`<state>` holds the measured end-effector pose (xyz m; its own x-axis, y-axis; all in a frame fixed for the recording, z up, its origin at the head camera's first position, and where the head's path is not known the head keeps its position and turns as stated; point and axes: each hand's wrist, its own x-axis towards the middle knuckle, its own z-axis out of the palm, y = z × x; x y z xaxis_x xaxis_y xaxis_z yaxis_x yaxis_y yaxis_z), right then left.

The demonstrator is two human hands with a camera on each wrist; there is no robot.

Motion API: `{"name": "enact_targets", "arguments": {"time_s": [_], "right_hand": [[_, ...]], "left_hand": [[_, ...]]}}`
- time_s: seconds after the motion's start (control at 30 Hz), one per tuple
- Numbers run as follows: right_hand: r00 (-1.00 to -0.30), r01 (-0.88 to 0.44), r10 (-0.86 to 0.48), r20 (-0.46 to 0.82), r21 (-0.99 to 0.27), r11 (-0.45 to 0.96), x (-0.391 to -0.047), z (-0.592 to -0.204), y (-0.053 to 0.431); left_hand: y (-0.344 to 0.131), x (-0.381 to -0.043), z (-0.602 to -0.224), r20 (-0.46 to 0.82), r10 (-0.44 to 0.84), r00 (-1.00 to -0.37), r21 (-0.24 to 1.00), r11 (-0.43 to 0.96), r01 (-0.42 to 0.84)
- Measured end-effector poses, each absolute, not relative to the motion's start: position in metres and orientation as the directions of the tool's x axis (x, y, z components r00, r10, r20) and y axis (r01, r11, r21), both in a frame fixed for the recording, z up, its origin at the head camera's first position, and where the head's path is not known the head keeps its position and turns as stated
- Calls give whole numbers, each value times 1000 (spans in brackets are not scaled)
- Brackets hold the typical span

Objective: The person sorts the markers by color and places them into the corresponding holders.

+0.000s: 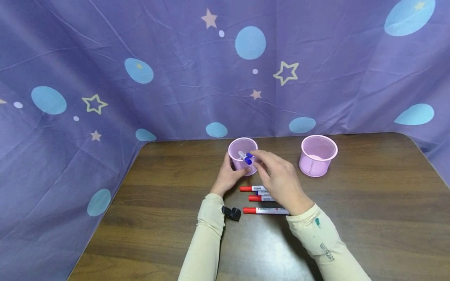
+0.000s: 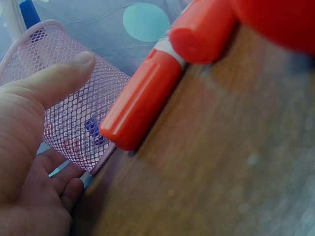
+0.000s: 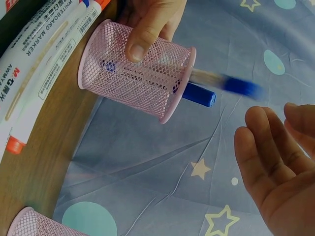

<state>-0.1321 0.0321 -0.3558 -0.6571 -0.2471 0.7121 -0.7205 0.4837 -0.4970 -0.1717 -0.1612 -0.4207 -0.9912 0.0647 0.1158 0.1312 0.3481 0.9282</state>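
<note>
My left hand [image 1: 226,177] grips a pink mesh pen cup [image 1: 238,164] on the table, thumb across its near side. Two blue-capped whiteboard markers stand in the cup, caps up. One marker [image 3: 199,94] leans at the rim; the other marker [image 3: 241,87] is blurred and sticks out farther. Just beyond that blurred cap, my right hand [image 1: 281,183] hovers with fingers loosely bent. A small gap shows between its fingertips and the cap in the right wrist view, and the hand holds nothing.
Several red-capped markers [image 1: 249,210] lie on the wooden table [image 1: 168,218] below the hands, with a blue-capped marker [image 1: 261,192] among them. A second pink mesh cup [image 1: 313,168] stands to the right. Behind the table hangs a purple star-patterned cloth [image 1: 183,101].
</note>
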Motion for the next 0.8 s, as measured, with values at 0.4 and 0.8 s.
{"name": "enact_targets", "arguments": {"time_s": [0.4, 0.8], "right_hand": [[-757, -635, -262, 598, -579, 511, -141, -350, 56], [-865, -491, -436, 250, -602, 629, -152, -350, 103]], "left_hand": [[-171, -197, -465, 133, 49, -990, 917, 372, 142], [-171, -196, -464, 133, 48, -990, 915, 379, 141]]}}
